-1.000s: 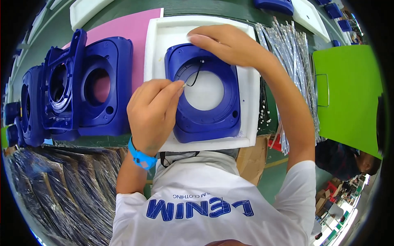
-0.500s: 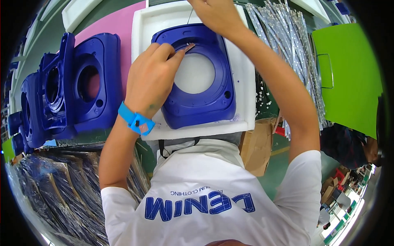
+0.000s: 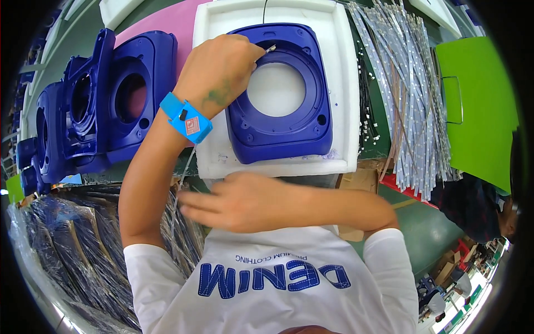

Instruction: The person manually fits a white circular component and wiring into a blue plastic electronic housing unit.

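A blue plastic housing with a large round opening lies in a white foam tray. Over its far left part my left hand is closed, fingertips pinching a small thin strip at the inner rim. On that wrist sits a bright blue wristband, and a thin pale cord hangs down from it. My right hand, blurred by motion, is held low before my body with fingers stretched out to the left, close to the cord. I see nothing in it.
More blue housings stand at the left. Right of the tray lie a bundle of light strips and small black parts. A green panel is farther right. Plastic-wrapped stock fills the lower left; a cardboard box is below the tray.
My right hand has swung from beyond the housing's far edge back toward my body, reaching left. My left hand still pinches the strip at the rim. The whole view has shifted slightly.
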`<state>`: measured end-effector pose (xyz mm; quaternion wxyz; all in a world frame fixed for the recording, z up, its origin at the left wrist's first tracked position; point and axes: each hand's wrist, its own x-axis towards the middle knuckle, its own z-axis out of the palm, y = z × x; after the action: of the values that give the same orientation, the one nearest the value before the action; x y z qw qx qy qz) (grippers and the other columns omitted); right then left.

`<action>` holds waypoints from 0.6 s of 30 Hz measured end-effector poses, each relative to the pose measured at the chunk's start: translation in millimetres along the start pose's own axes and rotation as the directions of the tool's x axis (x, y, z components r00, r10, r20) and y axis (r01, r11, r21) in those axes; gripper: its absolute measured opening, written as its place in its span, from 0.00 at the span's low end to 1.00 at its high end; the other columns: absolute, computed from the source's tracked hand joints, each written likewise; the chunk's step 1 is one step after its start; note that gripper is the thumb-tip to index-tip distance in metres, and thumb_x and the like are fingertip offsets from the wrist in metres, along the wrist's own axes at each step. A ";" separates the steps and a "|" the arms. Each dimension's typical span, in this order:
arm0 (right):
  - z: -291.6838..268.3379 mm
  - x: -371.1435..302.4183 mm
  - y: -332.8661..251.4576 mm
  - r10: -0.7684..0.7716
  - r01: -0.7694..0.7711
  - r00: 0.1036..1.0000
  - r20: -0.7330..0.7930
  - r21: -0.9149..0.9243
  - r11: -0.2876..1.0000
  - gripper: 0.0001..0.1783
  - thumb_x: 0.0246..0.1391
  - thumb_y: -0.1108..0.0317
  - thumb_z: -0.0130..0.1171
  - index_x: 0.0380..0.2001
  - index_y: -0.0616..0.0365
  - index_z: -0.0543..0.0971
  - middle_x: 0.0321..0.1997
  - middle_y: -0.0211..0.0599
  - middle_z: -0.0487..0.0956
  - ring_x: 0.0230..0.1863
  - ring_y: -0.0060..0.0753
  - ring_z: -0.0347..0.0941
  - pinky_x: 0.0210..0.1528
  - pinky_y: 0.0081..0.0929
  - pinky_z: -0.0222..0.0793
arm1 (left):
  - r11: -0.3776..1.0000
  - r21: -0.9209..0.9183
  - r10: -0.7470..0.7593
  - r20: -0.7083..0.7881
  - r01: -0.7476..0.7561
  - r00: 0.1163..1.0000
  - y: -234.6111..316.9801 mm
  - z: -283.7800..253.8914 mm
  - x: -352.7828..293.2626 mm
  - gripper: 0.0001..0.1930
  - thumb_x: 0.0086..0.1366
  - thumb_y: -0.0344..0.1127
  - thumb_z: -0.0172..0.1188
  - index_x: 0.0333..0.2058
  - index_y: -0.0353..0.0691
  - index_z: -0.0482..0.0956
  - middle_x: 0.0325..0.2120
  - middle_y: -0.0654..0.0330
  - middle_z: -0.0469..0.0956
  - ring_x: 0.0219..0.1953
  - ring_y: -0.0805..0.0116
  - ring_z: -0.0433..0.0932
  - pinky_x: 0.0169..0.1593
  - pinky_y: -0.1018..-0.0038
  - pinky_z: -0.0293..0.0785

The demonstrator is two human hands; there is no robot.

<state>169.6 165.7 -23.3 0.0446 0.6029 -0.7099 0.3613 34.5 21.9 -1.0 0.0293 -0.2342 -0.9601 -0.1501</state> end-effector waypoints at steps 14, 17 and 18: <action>15.6 -58.4 4.7 0.223 -0.123 0.949 -0.224 0.390 0.912 0.21 0.63 0.65 0.65 0.58 0.56 0.81 0.66 0.49 0.76 0.50 0.41 0.81 0.48 0.37 0.78 | 0.997 -0.002 0.078 -0.089 -0.078 0.993 -5.7 1.0 1.5 0.10 0.64 0.30 0.65 0.42 0.41 0.91 0.37 0.53 0.84 0.43 0.49 0.84 0.45 0.55 0.82; -24.7 -73.7 -2.0 0.477 -0.196 0.857 -0.193 0.735 0.649 0.20 0.71 0.62 0.60 0.60 0.59 0.80 0.65 0.51 0.76 0.49 0.36 0.81 0.48 0.34 0.79 | 1.000 0.020 0.011 -0.150 -0.008 0.989 -0.4 7.1 -0.3 0.07 0.64 0.32 0.66 0.38 0.40 0.90 0.35 0.55 0.82 0.42 0.50 0.84 0.44 0.55 0.81; -36.2 -77.5 -3.0 0.560 -0.191 0.805 -0.196 0.808 0.557 0.18 0.73 0.65 0.57 0.60 0.60 0.79 0.65 0.51 0.76 0.47 0.35 0.81 0.46 0.32 0.79 | 0.998 0.051 -0.012 -0.187 0.022 0.982 -0.6 13.6 -0.2 0.05 0.64 0.32 0.66 0.36 0.40 0.89 0.35 0.56 0.81 0.40 0.50 0.83 0.43 0.57 0.80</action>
<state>179.7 250.0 -34.0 -0.1350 0.2972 -0.5785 0.7475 34.6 25.4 -14.1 0.1240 -0.2100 -0.9587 -0.1464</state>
